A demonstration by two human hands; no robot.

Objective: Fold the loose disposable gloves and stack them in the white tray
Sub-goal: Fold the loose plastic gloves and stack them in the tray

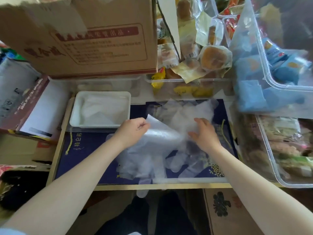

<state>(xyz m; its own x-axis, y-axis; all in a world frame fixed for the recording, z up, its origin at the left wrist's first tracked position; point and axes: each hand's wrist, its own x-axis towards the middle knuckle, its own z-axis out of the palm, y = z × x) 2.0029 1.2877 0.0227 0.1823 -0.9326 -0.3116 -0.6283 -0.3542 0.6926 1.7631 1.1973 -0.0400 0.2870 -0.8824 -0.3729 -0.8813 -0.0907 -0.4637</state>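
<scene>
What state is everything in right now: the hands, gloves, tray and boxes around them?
left hand: pinching a glove's edge
right hand: fingers spread, resting on the gloves
held glove: partly lifted
loose gloves: unfolded heap on the blue mat
white tray: holds folded gloves
cardboard box: closed

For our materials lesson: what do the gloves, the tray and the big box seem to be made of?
Gloves: thin translucent plastic film, judging by the crinkles and see-through look.
White tray: probably smooth rigid plastic, given its moulded rounded rim.
Box: brown matte cardboard, printed.
</scene>
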